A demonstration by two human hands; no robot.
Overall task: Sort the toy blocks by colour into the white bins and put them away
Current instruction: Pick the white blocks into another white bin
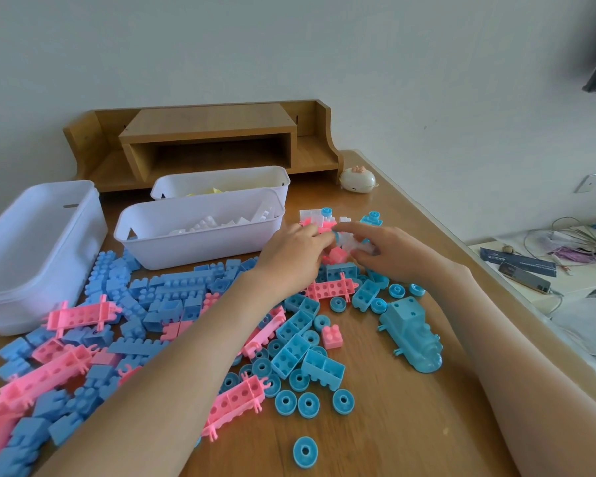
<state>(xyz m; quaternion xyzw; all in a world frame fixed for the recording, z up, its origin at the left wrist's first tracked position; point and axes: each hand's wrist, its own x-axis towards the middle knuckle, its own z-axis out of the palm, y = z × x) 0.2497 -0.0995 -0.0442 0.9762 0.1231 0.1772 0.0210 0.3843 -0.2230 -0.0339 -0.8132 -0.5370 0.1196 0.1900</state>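
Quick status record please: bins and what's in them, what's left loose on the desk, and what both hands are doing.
near bin: white blocks inside
far bin: yellow pieces showing
left bin: contents not visible
loose on desk: blue and pink blocks, turquoise wheels, turquoise train body
left hand: over the small mixed pile right of the near bin, fingers pinching a turquoise ring
right hand: at the same pile, grasp unclear
blue and pink: unsorted

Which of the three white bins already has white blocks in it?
The middle bin, nearest the hands, holds white blocks. The rear bin shows yellow pieces, and the large left bin shows no blocks from this view.
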